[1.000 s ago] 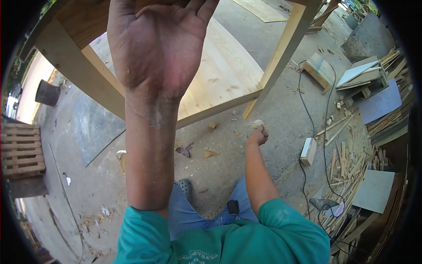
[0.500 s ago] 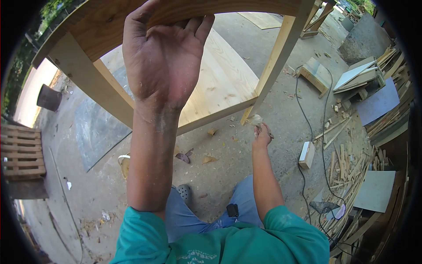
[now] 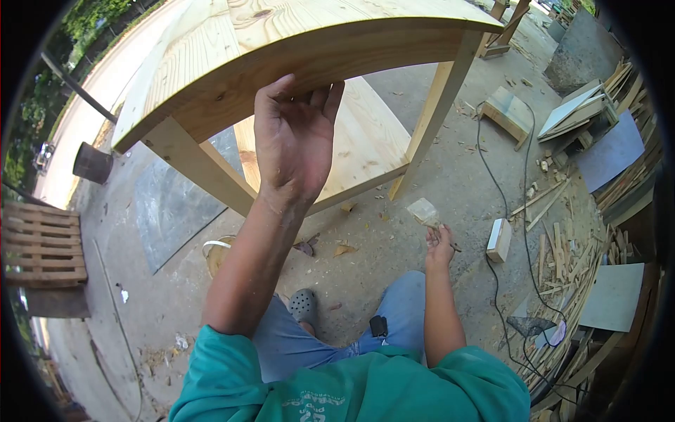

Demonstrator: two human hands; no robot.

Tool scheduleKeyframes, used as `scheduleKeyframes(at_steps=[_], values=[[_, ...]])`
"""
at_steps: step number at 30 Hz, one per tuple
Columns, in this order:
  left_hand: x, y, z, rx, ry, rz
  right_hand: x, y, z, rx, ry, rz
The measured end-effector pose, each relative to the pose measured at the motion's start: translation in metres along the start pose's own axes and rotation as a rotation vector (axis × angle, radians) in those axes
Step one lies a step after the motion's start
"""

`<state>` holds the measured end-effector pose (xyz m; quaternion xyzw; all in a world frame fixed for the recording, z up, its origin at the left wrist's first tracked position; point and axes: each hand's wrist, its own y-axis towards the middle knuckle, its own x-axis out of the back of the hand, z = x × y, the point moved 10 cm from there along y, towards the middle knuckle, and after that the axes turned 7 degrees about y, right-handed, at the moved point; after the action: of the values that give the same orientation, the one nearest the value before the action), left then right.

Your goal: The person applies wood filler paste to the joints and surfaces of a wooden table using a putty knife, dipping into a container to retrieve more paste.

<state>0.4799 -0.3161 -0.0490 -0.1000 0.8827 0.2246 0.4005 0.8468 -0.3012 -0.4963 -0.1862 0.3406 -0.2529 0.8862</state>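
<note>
A pale wooden table point(image 3: 337, 32) with a lower shelf point(image 3: 369, 133) stands in front of me. My left hand point(image 3: 294, 141) is raised palm toward me, its fingers curled under the lower edge of the table's front board. Lower down on the right, beside a table leg point(image 3: 432, 116), my right hand point(image 3: 440, 243) is closed round the handle of a paintbrush point(image 3: 424, 211). The brush's wide, pale bristles point up and left, apart from the table. My left forearm partly hides a small bucket point(image 3: 214, 254) with a white handle on the floor.
A grey sheet point(image 3: 172, 197) lies left of the table, near a dark bin point(image 3: 93, 163) and a slatted pallet point(image 3: 42, 243). On the right are a low wooden stool point(image 3: 508, 114), a white-topped block point(image 3: 498, 240), a trailing black cable point(image 3: 498, 299) and heaped wood scraps point(image 3: 562, 281).
The view has shifted so more of the tabletop shows. My left hand still grips the front board. My right hand has drawn the brush down and away from the table leg.
</note>
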Motion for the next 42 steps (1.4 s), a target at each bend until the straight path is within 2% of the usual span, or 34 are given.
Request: scheduleKeyframes(at_steps=[6, 8, 11, 12, 13, 15, 16, 17, 18, 19, 20, 23, 26, 29, 31, 32, 35, 38, 41, 42], values=[[0.025, -0.036, 0.032, 0.060, 0.032, -0.075, 0.064, -0.055, -0.030, -0.067, -0.183, 0.007], [0.036, -0.045, 0.037, 0.064, 0.094, -0.054, 0.053, -0.075, -0.037, -0.103, -0.228, 0.093], [0.048, -0.055, 0.037, 0.216, 0.181, -0.071, 0.020, -0.107, -0.059, -0.155, -0.300, 0.289], [0.055, -0.068, 0.041, 0.325, 0.317, -0.098, 0.006, -0.119, -0.068, -0.171, -0.330, 0.360], [0.059, -0.089, 0.049, 0.443, 0.489, -0.013, -0.013, -0.134, -0.081, -0.199, -0.365, 0.441], [0.034, -0.153, 0.042, 0.583, 1.046, 0.446, -0.067, -0.180, -0.082, -0.125, -0.498, 0.592], [0.044, -0.183, 0.059, 0.460, 1.170, 0.621, -0.090, -0.201, -0.091, -0.090, -0.559, 0.674], [0.021, -0.223, 0.038, 0.669, 1.277, 0.848, -0.107, -0.219, -0.114, -0.093, -0.632, 0.787], [0.017, -0.254, 0.047, 0.424, 1.356, 0.997, -0.126, -0.232, -0.134, -0.086, -0.701, 0.902], [0.009, -0.272, 0.041, 0.524, 1.446, 1.117, -0.148, -0.246, -0.152, -0.066, -0.767, 1.019], [0.004, -0.289, 0.035, 0.638, 1.517, 1.242, -0.167, -0.268, -0.161, 0.047, -0.779, 1.107], [0.011, -0.305, 0.034, 0.347, 1.856, 1.106, -0.230, -0.348, -0.194, 0.188, -0.802, 1.382], [0.007, -0.300, -0.005, 0.061, 2.144, 0.877, -0.263, -0.398, -0.258, 0.234, -0.956, 1.554], [0.009, -0.303, -0.029, 0.060, 2.173, 0.763, -0.275, -0.426, -0.320, 0.339, -1.077, 1.704], [0.022, -0.307, -0.030, 0.242, 2.111, 0.818, -0.277, -0.433, -0.357, 0.494, -1.099, 1.814], [0.028, -0.310, -0.030, 0.332, 2.072, 0.852, -0.280, -0.421, -0.372, 0.419, -1.057, 1.764], [0.037, -0.306, -0.059, 0.308, 2.124, 0.641, -0.295, -0.366, -0.396, 0.247, -1.101, 1.600], [0.044, -0.313, -0.055, 0.342, 2.154, 0.697, -0.301, -0.359, -0.401, 0.276, -1.199, 1.636], [0.029, -0.310, -0.070, 0.247, 2.178, 0.682, -0.296, -0.396, -0.403, 0.370, -1.154, 1.788], [0.029, -0.308, -0.073, 0.217, 2.179, 0.652, -0.297, -0.403, -0.408, 0.475, -1.167, 1.840]])
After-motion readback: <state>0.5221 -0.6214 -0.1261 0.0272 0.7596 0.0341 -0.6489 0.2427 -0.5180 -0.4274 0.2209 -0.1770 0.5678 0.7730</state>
